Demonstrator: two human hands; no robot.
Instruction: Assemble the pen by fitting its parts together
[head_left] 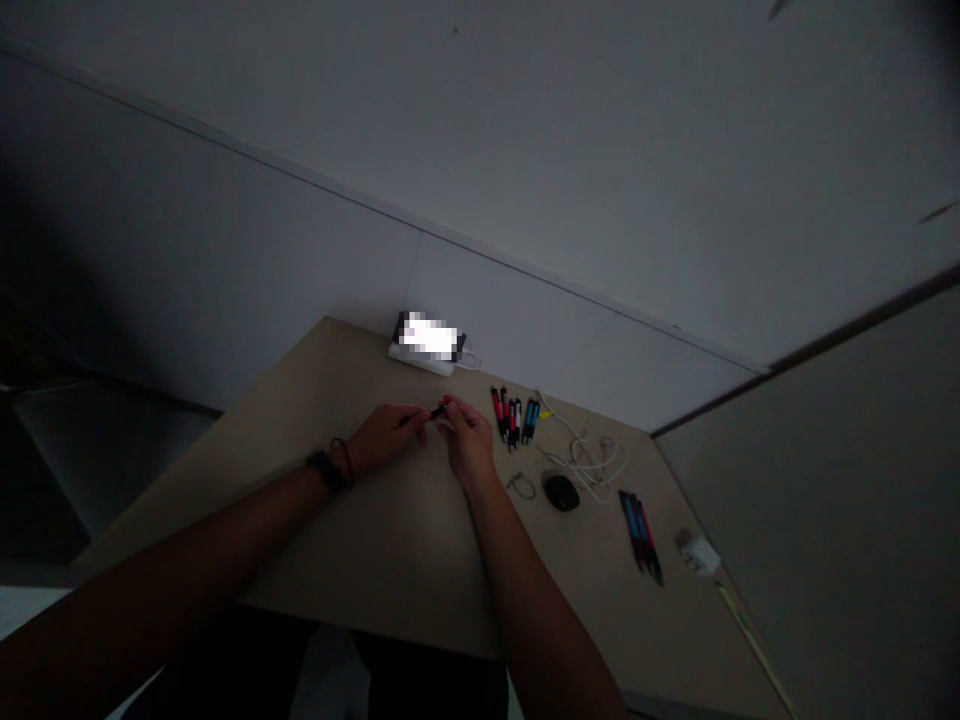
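My left hand [388,436] and my right hand [471,442] meet above the middle of the table, both closed on a slim black pen [437,412]. Fingertips of the left pinch one end, and those of the right pinch the other; much of the pen is hidden. Just right of my right hand lies a group of pens with red barrels [512,416] and blue barrels [530,421], with a white one [518,411] among them. Farther right rests a second bunch of dark pens [640,535] with blue and red parts.
A lit phone [429,337], blurred out, leans on a white block [420,360] at the wall. A black mouse [561,492], a small cable loop [522,486] and a tangled white cable [596,462] lie to the right. A white plug adapter [701,554] sits by the table's right edge.
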